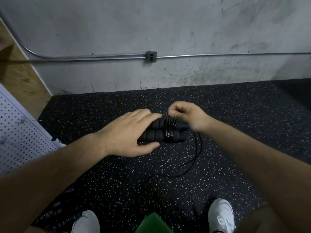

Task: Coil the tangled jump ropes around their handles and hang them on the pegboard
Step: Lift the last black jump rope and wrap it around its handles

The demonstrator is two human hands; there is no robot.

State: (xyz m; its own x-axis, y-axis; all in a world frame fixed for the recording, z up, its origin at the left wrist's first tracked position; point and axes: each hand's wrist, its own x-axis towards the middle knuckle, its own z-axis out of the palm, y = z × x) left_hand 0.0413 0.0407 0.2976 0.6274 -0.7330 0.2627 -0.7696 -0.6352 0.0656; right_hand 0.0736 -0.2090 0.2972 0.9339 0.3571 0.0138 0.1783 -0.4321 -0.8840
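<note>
Arms [55, 167], handles [158, 135]; open floor [117, 182] to wall [168, 31]

Can't see the left ends of the handles [154, 134] under the left hand [127, 132], nor the right ends behind the right hand [186, 115]. Can't count the rope [170, 130] wraps or trace its loose run across the dark floor [117, 182]. Only getting part of the pegboard [20, 132], green object [154, 223] and shoes [220, 214], cropped at the edges.
</note>
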